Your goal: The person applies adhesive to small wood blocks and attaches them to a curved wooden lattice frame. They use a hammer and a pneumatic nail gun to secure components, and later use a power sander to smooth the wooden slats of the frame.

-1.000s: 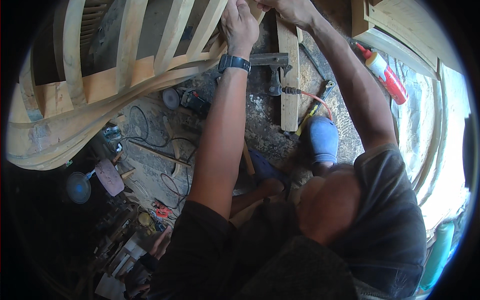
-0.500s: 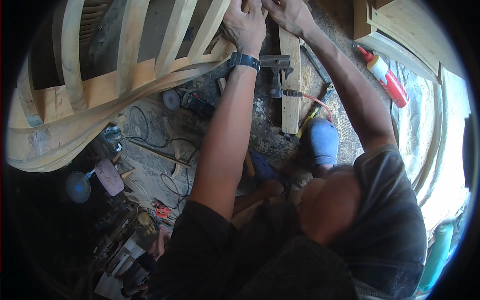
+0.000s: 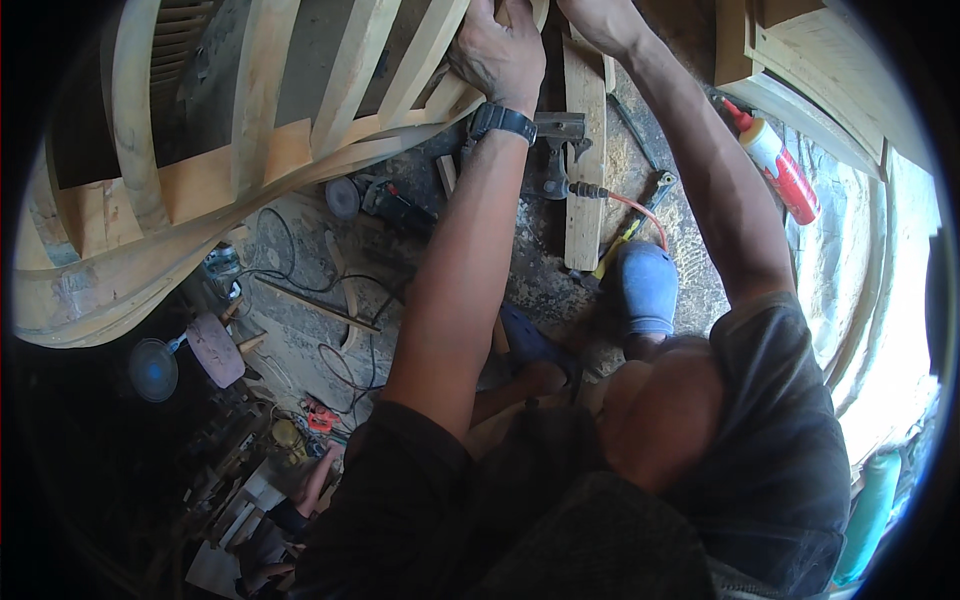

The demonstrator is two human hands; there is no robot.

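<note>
My left hand [image 3: 502,58], with a dark watch on its wrist, is at the top edge beside the end of a curved, slatted wooden frame [image 3: 210,190]. Its fingers are bent against a pale wooden piece [image 3: 541,14], most of which lies out of view. Close by on the right is my right hand [image 3: 606,24]; its fingers are cut off by the picture's edge. Below the hands a grey air tool [image 3: 552,150] with a coupling and a thin orange hose [image 3: 640,206] lies across a long pale board [image 3: 583,225].
A red-and-white glue bottle [image 3: 783,172] lies at right below a wooden cabinet-like piece [image 3: 800,60]. A ratchet-like tool [image 3: 662,183] lies near my blue shoe [image 3: 646,285]. At left are an angle grinder [image 3: 395,207], cords and a fan [image 3: 154,370]. Another person's arm [image 3: 318,480] shows lower left.
Both hands have shifted slightly right, and the right hand has moved up, its fingers leaving the picture. The view has tilted a little; the objects on the floor look unchanged.
</note>
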